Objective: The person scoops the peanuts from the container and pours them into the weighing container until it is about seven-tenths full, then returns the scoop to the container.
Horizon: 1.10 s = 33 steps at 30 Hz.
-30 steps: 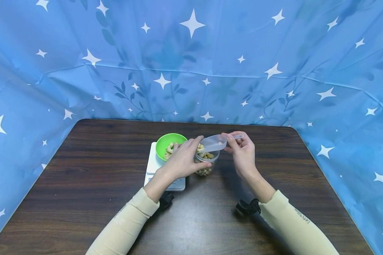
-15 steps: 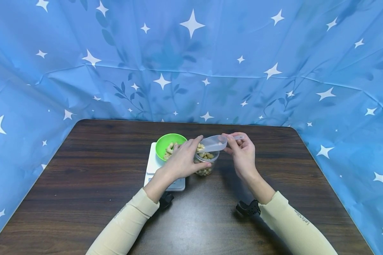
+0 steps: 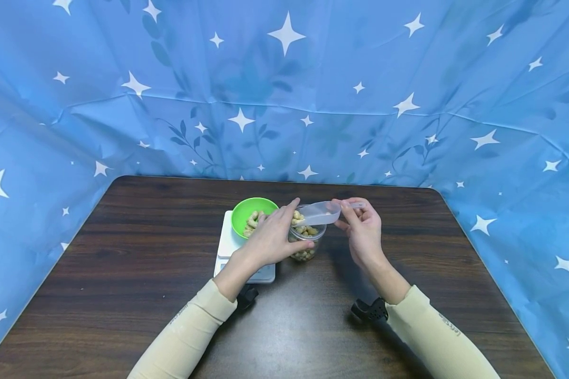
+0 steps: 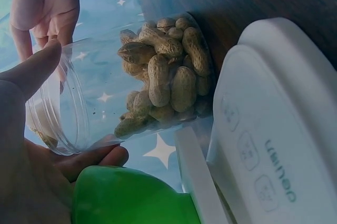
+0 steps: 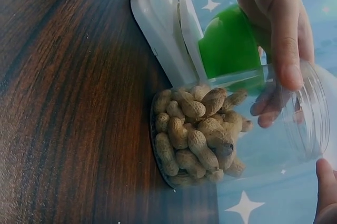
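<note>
My left hand [image 3: 274,237] grips a clear plastic jar [image 4: 100,84] near its rim, thumb on one side and fingers on the other. Unshelled peanuts [image 5: 202,139] fill the lower part of the jar. Between thumb and fingers my right hand [image 3: 364,231] pinches the handle of a translucent white scoop [image 3: 320,215]. The scoop's bowl lies tilted across the jar's mouth, its tip toward my left hand. A few peanuts [image 3: 297,216] show at that tip. Left of the jar, a green bowl [image 3: 237,215] holding more peanuts is partly hidden behind my left fingers.
Under the green bowl is a white kitchen scale [image 3: 227,245], close beside the jar; my left forearm covers part of its front. All stand toward the back of a dark wooden table [image 3: 137,263]. A blue star-patterned cloth [image 3: 284,79] hangs behind the table.
My right hand has shifted slightly to the right, and the scoop with it. The left hand, jar, bowl and scale stay in place.
</note>
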{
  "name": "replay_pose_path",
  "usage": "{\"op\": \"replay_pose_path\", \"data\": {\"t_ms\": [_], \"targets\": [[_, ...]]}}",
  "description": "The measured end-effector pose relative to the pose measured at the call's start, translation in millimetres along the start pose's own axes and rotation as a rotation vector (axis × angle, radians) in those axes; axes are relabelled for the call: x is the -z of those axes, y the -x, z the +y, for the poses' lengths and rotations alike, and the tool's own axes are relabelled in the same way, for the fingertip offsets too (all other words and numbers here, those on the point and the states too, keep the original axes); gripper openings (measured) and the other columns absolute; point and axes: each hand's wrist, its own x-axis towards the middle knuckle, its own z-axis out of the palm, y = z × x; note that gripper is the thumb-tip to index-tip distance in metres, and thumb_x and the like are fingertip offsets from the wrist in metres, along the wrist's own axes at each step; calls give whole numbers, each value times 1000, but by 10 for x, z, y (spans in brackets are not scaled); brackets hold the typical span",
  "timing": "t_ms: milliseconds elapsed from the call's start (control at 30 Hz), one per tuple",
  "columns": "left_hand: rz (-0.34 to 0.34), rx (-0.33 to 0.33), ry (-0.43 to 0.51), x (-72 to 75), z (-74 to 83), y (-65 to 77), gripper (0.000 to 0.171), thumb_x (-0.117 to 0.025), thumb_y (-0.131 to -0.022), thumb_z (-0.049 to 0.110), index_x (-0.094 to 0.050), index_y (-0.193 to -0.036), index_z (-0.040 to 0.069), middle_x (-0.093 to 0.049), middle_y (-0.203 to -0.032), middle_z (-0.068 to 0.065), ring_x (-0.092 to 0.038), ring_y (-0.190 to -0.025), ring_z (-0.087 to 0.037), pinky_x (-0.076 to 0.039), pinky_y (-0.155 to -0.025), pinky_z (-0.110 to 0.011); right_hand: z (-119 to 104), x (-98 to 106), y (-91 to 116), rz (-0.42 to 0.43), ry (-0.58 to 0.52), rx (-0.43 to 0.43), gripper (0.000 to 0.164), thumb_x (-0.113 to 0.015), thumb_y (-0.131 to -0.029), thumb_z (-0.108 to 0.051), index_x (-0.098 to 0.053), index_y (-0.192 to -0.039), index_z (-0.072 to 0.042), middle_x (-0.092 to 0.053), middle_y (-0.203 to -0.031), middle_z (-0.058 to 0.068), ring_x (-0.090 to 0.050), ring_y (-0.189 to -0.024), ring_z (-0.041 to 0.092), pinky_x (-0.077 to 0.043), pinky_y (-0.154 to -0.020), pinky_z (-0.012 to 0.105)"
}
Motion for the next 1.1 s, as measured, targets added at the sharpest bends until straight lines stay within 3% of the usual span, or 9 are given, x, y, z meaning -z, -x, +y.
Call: {"op": "replay_pose_path", "data": {"t_ms": [1100], "targets": [[-4,-20,-44,3,10,0,102,-72,-89,61,-26,-163,8,-49,-151,-13,-45,-141,-30,-25,-108,-74,4,17,8,-5,-63,-49,7,-62,-104,-12,-60,-106,-6,-74,-110,9,-71,-103,19,-58,-82,32]]}}
